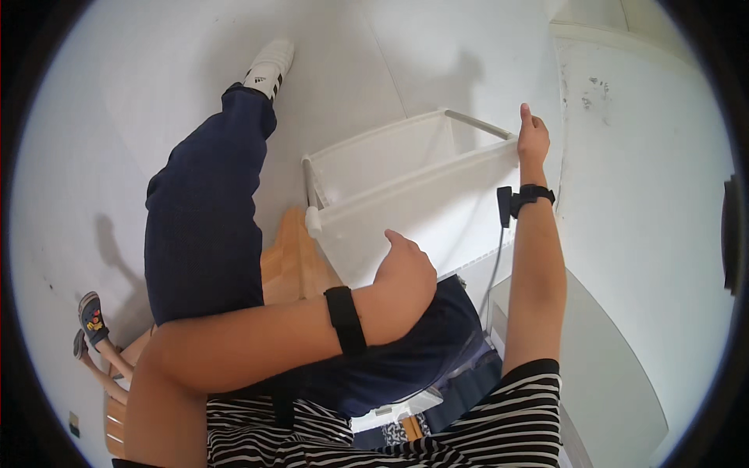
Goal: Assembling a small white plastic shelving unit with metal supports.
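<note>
A white fabric hamper [421, 203] with metal rods along its short top edges lies before me, its rectangular mouth open. At its right corner my right hand [533, 139] is closed on the frame end, thumb pointing up. A black strap with a small black device and a grey cable is around that wrist. My left hand [406, 273] hangs over my thigh, in front of the hamper's near panel. Its thumb sticks up, while its fingers are hidden behind the back of the hand. The left wrist wears a black band.
A light wooden piece [292, 261] stands beside the hamper's left end. My outstretched leg [207, 210] in dark trousers runs along the left, ending in a white shoe [269, 69]. Another person's feet in dark clogs [92, 318] show at far left. A pale tabletop [608, 366] lies at right.
</note>
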`<state>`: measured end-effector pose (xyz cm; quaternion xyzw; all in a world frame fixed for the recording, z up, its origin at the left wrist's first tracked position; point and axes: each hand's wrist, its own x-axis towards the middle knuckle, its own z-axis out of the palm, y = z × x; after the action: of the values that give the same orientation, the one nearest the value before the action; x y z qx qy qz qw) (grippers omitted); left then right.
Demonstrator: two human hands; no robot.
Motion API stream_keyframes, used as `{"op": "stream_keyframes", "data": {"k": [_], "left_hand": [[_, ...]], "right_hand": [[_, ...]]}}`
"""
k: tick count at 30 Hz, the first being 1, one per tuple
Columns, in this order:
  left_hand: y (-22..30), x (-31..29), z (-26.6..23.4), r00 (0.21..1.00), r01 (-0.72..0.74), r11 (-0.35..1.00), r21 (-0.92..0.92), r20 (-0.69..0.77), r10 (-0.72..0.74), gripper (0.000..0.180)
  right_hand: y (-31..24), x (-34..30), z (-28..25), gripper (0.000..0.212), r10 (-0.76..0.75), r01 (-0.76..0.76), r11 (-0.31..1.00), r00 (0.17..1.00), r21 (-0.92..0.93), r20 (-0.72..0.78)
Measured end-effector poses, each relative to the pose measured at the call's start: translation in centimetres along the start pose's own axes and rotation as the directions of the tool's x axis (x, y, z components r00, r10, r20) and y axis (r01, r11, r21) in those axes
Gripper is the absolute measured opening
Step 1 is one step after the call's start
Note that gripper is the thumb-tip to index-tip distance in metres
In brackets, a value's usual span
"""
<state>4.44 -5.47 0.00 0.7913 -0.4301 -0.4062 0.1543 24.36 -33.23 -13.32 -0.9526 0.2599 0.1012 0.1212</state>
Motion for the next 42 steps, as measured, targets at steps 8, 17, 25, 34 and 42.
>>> {"op": "stream_keyframes", "data": {"k": [8, 17, 25, 34, 42], "left_hand": [[-0.4, 0.0, -0.2, 0.999, -0.053, 0.998, 0.02, -0.013, 0.053, 0.027], [-2.9, 0.8, -1.2, 0.954, -0.033, 0.979, 0.199, -0.285, 0.091, 0.017], [-2.8, 0.3, -0.9, 0.999, -0.005, 0.999, 0.036, -0.044, 0.007, 0.038], [-4.8, 1.5, 0.1, 0.999, 0.02, 0.996, 0.088, -0.034, -0.017, 0.037], [-3.1, 2.4, -0.8, 0.999, 0.032, 0.994, 0.1, 0.032, -0.036, 0.039]], "right_hand": [[3.5, -4.7, -0.7, 0.056, -0.211, 0.285, 0.941, 0.916, 0.181, -0.341], [11.3, -37.8, 5.1, 0.055, 0.302, -0.259, 0.948, 0.917, 0.186, -0.26], [9.8, -44.0, 9.2, 0.078, 0.854, -0.829, 0.106, 0.359, 0.549, 0.376], [9.1, -43.4, 9.6, 0.078, 0.893, -0.837, 0.205, 0.372, 0.507, 0.253], [10.6, -44.3, 10.3, 0.066, 0.783, -0.715, -0.033, 0.416, 0.699, 0.462]]}}
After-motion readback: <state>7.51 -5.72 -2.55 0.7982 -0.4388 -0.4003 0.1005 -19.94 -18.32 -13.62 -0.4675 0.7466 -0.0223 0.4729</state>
